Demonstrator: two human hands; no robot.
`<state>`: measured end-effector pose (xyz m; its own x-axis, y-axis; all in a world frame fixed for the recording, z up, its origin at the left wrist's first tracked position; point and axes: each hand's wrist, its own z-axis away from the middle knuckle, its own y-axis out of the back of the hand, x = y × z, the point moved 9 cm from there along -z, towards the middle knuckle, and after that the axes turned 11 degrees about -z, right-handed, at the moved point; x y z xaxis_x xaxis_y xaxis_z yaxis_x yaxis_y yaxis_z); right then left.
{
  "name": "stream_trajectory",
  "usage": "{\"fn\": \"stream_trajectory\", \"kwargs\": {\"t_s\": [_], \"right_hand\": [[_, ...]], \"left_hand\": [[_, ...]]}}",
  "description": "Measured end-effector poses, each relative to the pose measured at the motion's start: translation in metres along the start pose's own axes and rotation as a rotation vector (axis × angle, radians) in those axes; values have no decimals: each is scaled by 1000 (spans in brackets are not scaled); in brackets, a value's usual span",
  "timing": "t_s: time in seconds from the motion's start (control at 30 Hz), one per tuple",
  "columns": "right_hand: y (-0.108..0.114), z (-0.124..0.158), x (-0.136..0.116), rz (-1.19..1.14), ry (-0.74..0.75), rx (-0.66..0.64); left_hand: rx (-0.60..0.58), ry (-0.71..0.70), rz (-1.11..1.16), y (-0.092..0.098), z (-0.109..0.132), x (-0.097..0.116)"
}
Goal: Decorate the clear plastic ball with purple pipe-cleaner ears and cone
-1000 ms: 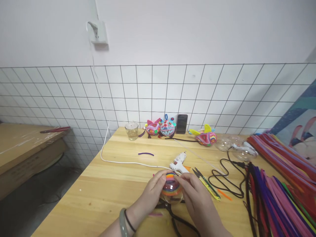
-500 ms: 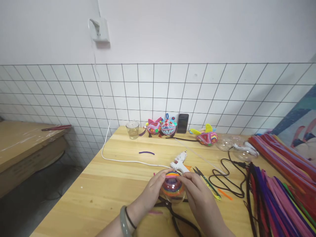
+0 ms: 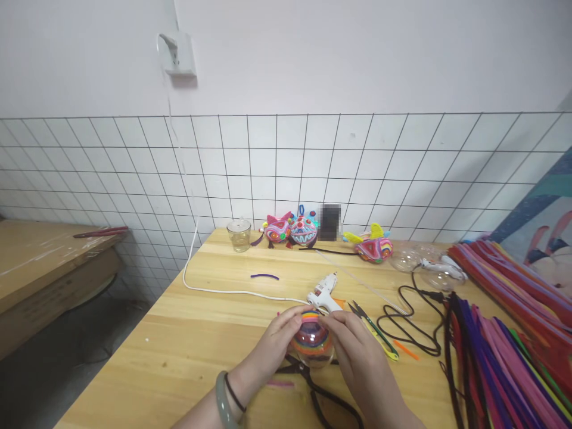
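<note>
A clear plastic ball (image 3: 312, 342) with bands of rainbow-coloured pipe cleaner on it is held between my two hands. My left hand (image 3: 277, 341) grips its left side, thumb near the top band. On the right, my right hand (image 3: 353, 342) pinches at the upper edge of the ball, where the bands end; its fingertips partly hide that spot. Black-handled scissors (image 3: 333, 405) lie beneath the ball. Just behind it rests a white glue gun (image 3: 324, 292), its nozzle pointing away from me.
Bundles of pipe cleaners (image 3: 496, 357) cover the right side. Green snips (image 3: 370, 325), a black cord (image 3: 409, 325) and a second white glue gun (image 3: 451, 268) lie nearby. Along the wall stand a glass (image 3: 240, 235), decorated fish balls (image 3: 304, 229), a pixelated dark rectangle (image 3: 330, 223) and clear balls (image 3: 404, 259).
My hands and the ball stay almost in place, with only slight finger movement. The view has shifted a little. The upright phone at the wall is now pixelated.
</note>
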<state>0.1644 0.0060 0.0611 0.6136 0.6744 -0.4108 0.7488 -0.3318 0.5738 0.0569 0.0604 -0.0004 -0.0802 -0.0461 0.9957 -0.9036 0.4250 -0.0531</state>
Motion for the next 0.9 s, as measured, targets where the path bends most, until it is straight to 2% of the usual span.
{"fn": "stream_trajectory", "kwargs": {"t_s": [0.1,0.23,0.43,0.57,0.73,0.9], "right_hand": [[4,-1,5,-43,-53,47],[10,-3,6,-110,-123,94],[12,-2,5,-159,-110,101],[12,2,9,-154,-126,113],[17,4,17,-135,-185,189],[14,1,14,-195,-176,149]], "left_hand": [[27,2,51,4,-1,-4],[61,16,257,6,-2,-8],[128,37,453,10,-3,-7],[150,51,500,12,-2,-9],[140,61,527,12,-2,-9],[144,68,518,11,-2,-9]]}}
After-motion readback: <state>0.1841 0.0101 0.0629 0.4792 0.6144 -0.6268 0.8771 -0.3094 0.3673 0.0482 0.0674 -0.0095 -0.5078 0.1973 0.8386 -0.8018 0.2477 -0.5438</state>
